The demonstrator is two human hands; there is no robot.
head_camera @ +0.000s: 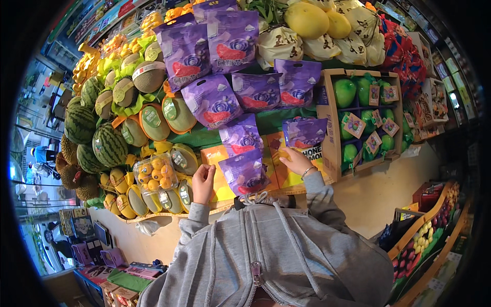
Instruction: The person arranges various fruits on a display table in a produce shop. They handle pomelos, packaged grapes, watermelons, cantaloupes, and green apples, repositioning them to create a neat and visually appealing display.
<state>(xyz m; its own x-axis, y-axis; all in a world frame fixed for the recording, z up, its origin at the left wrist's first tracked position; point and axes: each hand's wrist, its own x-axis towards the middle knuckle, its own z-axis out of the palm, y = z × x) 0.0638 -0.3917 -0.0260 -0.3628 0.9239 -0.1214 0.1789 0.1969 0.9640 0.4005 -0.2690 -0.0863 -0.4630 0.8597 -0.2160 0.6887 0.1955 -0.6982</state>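
Note:
My left hand (203,183) hovers at the front of the display, beside a wrapped melon (185,193). Its fingertips are drawn together, with nothing visible in them. To its right, a purple printed fruit bag (244,172) stands close to my body, partly in front of a similar purple bag (241,134). My right hand (298,161) wears a bracelet and reaches out with its fingers apart, just below another purple bag (305,132). Whether it touches that bag is unclear. Behind these stand several more purple bags (213,100), showing pictures of red citrus segments.
To the right, a cardboard box (329,126) holds green-wrapped fruits with tags. Netted melons (149,76), watermelons (110,144) and a clear box of small orange fruits (156,174) lie left. Pomelos (307,20) sit at the back. A grape stand (420,230) is at lower right.

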